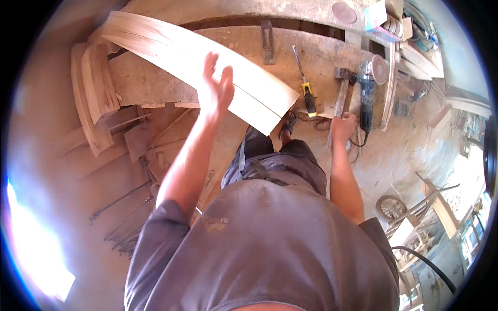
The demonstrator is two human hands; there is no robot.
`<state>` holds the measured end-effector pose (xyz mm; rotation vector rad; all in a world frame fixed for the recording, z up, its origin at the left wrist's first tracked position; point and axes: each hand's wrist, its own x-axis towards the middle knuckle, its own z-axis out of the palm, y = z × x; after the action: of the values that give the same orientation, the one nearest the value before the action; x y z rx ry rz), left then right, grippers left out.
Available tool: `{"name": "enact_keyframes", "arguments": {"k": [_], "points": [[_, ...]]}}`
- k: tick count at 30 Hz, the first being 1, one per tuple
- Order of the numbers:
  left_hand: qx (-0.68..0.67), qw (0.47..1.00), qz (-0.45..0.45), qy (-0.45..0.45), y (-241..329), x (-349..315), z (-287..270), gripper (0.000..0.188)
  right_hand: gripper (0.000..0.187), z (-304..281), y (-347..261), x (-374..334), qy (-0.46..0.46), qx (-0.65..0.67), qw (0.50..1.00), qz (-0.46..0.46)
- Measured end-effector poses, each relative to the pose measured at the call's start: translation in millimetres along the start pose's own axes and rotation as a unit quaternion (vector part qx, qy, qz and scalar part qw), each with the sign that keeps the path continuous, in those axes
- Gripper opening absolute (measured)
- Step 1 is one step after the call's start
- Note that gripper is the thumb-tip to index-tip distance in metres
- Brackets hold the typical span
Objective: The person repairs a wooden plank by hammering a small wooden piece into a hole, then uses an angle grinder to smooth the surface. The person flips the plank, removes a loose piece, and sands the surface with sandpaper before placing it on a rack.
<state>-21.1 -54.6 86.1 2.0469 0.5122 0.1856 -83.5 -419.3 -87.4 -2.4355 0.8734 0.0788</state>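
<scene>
A long, pale curved wooden piece (171, 49) lies slantwise across the workbench (150, 78), its near end jutting past the bench's front edge. Over its near side is my left hand (215, 93), fingers apart and holding nothing; whether it touches the wood I cannot tell. My right hand (343, 127) is closed around the handle of a hammer (342, 96), whose head points away from me at the bench's right part. Between the wood and the hammer lies a screwdriver (309, 101) with a yellow and black handle. Right of the hammer rests an angle grinder (367, 96) with a round disc.
A slotted flat metal piece (267, 42) lies farther back, near a gap in the bench. An open box of discs (392, 27) stands at the back right. More curved wooden pieces (98, 85) lean at the left. A small wheel (391, 208) and scrap wood lie at lower right.
</scene>
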Motion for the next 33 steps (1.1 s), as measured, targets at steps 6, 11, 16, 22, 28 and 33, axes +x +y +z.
{"name": "enact_keyframes", "arguments": {"k": [6, 11, 16, 22, 28, 33], "points": [[0.351, 0.906, -0.03, -0.233, -19.4, 145.6, 108.7, 0.097, 0.061, 4.6, 11.6, -8.1, -0.114, -0.035, 0.989, 0.088], [0.381, 0.883, -0.086, -0.26, -49.8, 159.4, 152.2, 0.108, 0.056, 5.4, -2.9, -18.4, -0.049, -0.036, 0.996, 0.065], [0.348, 0.88, -0.138, -0.293, -68.1, 180.7, 167.2, 0.081, 0.058, -2.0, -35.5, -28.3, -0.099, -0.052, 0.989, 0.094], [0.378, 0.902, -0.092, -0.187, -77.4, 176.7, 199.7, 0.044, 0.05, 17.4, -41.5, -34.9, -0.127, 0.049, 0.978, 0.156], [0.36, 0.907, -0.108, -0.191, -60.8, 164.9, 213.9, 0.035, 0.036, 6.3, -33.9, -37.6, -0.131, 0.199, 0.968, 0.083], [0.388, 0.899, -0.103, -0.176, -43.0, 152.1, 211.8, 0.031, 0.034, -9.9, -28.8, -27.2, -0.152, 0.202, 0.964, 0.085]]}}
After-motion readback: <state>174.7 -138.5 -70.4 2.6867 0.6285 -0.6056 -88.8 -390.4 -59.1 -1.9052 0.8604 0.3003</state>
